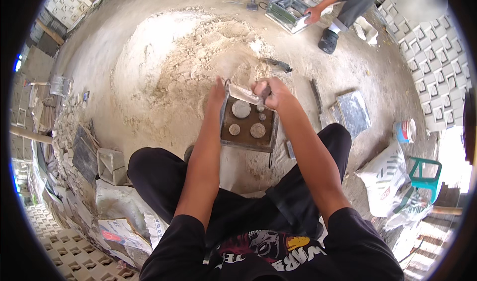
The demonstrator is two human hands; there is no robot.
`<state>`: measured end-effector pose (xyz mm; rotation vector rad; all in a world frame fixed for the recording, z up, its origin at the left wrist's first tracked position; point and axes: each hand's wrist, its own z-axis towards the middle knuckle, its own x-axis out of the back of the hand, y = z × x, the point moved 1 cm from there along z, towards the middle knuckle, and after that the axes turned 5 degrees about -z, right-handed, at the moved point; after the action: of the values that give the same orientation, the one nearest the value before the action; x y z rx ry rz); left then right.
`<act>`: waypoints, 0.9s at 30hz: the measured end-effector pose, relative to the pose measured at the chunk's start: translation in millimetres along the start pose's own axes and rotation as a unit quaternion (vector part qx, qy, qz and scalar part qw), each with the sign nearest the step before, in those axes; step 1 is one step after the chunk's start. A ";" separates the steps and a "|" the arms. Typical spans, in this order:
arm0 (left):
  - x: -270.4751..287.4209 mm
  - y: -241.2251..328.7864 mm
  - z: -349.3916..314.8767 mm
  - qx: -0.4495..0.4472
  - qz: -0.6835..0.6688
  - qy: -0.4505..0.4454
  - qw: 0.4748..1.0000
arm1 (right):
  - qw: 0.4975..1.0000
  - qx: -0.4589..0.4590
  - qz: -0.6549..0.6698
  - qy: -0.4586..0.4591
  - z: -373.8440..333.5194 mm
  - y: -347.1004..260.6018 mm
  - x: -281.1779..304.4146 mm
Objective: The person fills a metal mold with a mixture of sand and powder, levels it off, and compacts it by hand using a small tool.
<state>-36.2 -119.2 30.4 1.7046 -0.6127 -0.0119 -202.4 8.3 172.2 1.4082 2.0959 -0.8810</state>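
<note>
Between my legs on the floor sits a shallow square mold (248, 144) with dark metal sides and a brown bottom. Several round grey discs, among them a large disc (241, 109) and a smaller disc (258, 130), stand in it. My left hand (216, 93) is closed at the mold's far left corner, beside a small metal loop; its fingertips are partly hidden. At the far right corner my right hand (276, 95) is closed around a short, rounded greyish handle (265, 93). A pale flat strip (244, 94) spans the mold's far side between both hands.
Beyond the mold spreads a heap of pale powder (198, 47). At the back right, another person's hand (313, 14) touches a metal frame mold (290, 13). A dark flat plate (353, 113), a bucket (405, 131), a white sack (382, 176) and a green stool (426, 175) stand rightward.
</note>
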 end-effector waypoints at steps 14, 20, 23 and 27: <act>-41.0 -23.3 -24.5 0.020 0.209 0.167 0.963 | 0.681 0.081 -0.719 0.107 198.5 -99.3 -29.1; -53.4 -25.3 -22.4 -0.013 0.232 0.181 0.956 | 0.538 0.209 -0.796 0.184 350.2 -70.3 -4.6; -51.3 -28.5 -26.6 0.012 0.238 0.174 0.955 | 0.543 0.235 -0.786 0.180 371.9 -36.2 -13.2; -39.7 -20.7 -27.0 0.050 0.217 0.154 0.963 | 0.547 0.236 -0.788 0.153 352.8 -40.8 -23.8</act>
<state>-53.2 -76.7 5.1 1.5922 -0.7469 0.5944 -222.8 -273.8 -43.8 -0.9037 3.2580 -1.9156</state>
